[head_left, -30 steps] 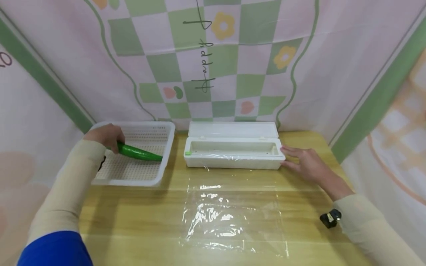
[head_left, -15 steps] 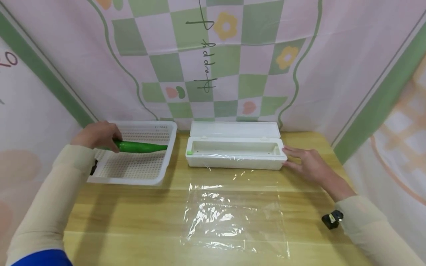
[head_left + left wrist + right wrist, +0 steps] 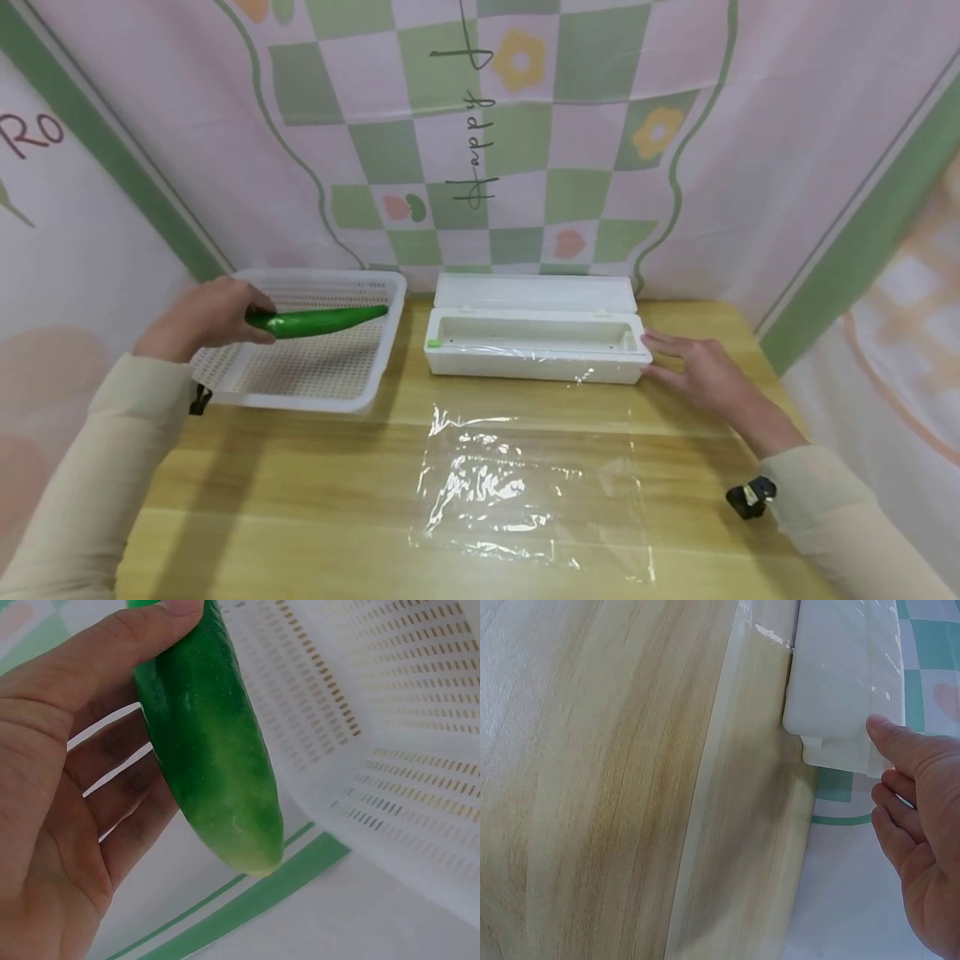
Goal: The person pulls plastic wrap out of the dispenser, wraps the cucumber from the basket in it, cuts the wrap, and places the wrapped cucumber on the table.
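In the head view my left hand [image 3: 206, 317] grips a green cucumber [image 3: 318, 322] by one end, its other end pointing right over the white basket [image 3: 390, 350]. Up close in the left wrist view, my thumb lies across the cucumber [image 3: 217, 750] and its pale rounded end hangs free. My right hand [image 3: 701, 371] touches the right end of a white cling film dispenser [image 3: 525, 367], thumb at the front corner and fingers extended along the end. The dispenser's lid [image 3: 536, 293] stands raised. From its front a sheet of cling film [image 3: 495, 492] lies spread over the table.
The wooden table [image 3: 315, 500] backs onto a checked fabric wall [image 3: 517, 142]. Basket and dispenser stand side by side near that wall. A small green piece [image 3: 433, 342] sits at the dispenser's left front corner.
My left hand has raised the cucumber from low in the basket, its far end swinging upward and its grip end shifting left. The right hand has stayed at the dispenser.
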Demonstrator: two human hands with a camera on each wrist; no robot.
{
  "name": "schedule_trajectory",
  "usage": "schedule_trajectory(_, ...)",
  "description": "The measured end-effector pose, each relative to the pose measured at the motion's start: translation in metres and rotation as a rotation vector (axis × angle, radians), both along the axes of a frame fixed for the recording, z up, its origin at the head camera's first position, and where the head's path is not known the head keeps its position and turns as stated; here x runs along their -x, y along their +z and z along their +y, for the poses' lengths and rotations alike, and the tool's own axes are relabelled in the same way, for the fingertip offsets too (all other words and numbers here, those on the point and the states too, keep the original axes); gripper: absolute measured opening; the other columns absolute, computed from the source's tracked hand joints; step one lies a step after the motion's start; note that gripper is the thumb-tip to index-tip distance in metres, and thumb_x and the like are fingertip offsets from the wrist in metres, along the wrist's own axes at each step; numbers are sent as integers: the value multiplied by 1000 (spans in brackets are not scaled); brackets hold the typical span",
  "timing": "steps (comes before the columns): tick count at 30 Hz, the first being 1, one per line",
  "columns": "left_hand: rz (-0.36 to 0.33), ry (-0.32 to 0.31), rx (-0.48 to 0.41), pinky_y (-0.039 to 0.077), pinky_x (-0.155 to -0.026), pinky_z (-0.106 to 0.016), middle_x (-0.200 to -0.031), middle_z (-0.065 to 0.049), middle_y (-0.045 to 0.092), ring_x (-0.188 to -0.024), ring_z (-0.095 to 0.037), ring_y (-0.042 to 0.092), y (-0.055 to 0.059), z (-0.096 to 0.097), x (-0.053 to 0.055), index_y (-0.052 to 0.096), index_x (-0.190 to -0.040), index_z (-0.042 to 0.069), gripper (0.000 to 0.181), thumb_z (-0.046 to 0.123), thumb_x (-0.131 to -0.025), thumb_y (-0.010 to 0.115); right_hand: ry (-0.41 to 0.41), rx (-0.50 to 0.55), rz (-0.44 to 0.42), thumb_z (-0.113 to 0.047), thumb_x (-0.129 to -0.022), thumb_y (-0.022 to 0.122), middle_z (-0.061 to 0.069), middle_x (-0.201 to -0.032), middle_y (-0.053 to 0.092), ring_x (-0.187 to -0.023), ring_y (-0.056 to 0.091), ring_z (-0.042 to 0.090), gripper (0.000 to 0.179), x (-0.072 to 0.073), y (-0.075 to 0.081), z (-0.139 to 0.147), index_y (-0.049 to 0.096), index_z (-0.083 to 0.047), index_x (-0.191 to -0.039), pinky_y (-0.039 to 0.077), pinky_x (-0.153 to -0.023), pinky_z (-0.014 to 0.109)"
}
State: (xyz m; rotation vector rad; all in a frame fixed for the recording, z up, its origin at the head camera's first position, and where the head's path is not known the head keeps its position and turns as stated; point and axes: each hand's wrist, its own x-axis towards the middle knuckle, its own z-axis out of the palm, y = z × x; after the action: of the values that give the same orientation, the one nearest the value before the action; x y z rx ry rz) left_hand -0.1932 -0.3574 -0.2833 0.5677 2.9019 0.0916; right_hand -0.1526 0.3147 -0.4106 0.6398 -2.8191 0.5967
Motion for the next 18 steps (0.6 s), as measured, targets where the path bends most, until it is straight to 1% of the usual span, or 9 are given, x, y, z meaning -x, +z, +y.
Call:
schedule_trajectory(3, 31, -18, -5, 61, -74, -47, -108, -14, 79, -86, -21, 70, 8, 4, -7, 79, -115, 3, 40, 28, -85, 89, 5, 5, -2, -16, -92, 82, 21, -144, 62, -51, 50, 6, 53, -1, -1, -1, 64, -1, -140, 65, -79, 46)
schedule_trajectory(4, 41, -28, -7, 61, -73, -47, -109, -16, 79, -86, -22, 71, 10, 5, -9, 79, -116, 2, 42, 28, -86, 88, 6, 9, -1, -16, -92, 82, 21, -144, 62, -56, 60, 13, 53, -1, 0, -1, 64, -1, -140, 65, -83, 49)
schedule_trajectory(6, 60, -45, -11, 61, -73, -48, -110, -17, 79, -88, -23, 72, 15, 9, -13, 78, -117, 2, 43, 29, -85, 89, 9, 16, 2, -15, -92, 82, 22, -143, 62, -75, 75, 31, 53, 0, 0, -1, 64, 0, -139, 63, -90, 55)
schedule_trajectory(8, 71, -52, -20, 61, -73, -47, -111, -17, 79, -88, -23, 72, 20, 13, -16, 78, -117, 2, 44, 29, -85, 89, 11, 21, 9, -14, -91, 83, 23, -142, 62, -94, 76, 44, 53, 0, 1, -1, 64, 2, -138, 59, -95, 58)
schedule_trajectory(11, 85, -59, -27, 59, -70, -43, -110, -16, 80, -85, -20, 71, 25, 20, -21, 79, -117, 3, 44, 30, -84, 90, 11, 20, 9, -13, -91, 83, 24, -142, 62, -91, 76, 46, 52, 1, 1, 0, 64, 2, -138, 59, -95, 59)
schedule_trajectory(13, 87, -66, -33, 58, -67, -39, -111, -16, 79, -83, -17, 69, 29, 25, -23, 79, -118, 3, 44, 31, -85, 89, 8, 15, 9, -13, -92, 82, 24, -142, 62, -86, 76, 44, 52, 1, 2, 0, 64, 2, -138, 60, -94, 58)
schedule_trajectory(14, 88, -69, -34, 56, -66, -37, -112, -16, 79, -82, -16, 68, 30, 27, -25, 79, -119, 3, 44, 31, -86, 89, 6, 14, 4, -13, -92, 82, 24, -142, 62, -89, 76, 45, 52, 1, 2, 0, 64, 2, -138, 59, -95, 59)
schedule_trajectory(17, 100, -88, -43, 54, -65, -33, -111, -13, 80, -80, -13, 65, 34, 36, -31, 79, -119, 5, 43, 32, -86, 89, 2, 10, -9, -14, -92, 81, 23, -144, 61, -85, 76, 40, 53, 1, 2, 0, 63, 1, -139, 60, -96, 59)
schedule_trajectory(18, 105, -94, -50, 53, -65, -32, -110, -12, 80, -79, -12, 64, 35, 40, -33, 79, -118, 6, 42, 31, -86, 89, 1, 9, -10, -14, -93, 81, 23, -144, 61, -77, 74, 34, 53, 1, 2, -1, 63, 1, -140, 61, -94, 58)
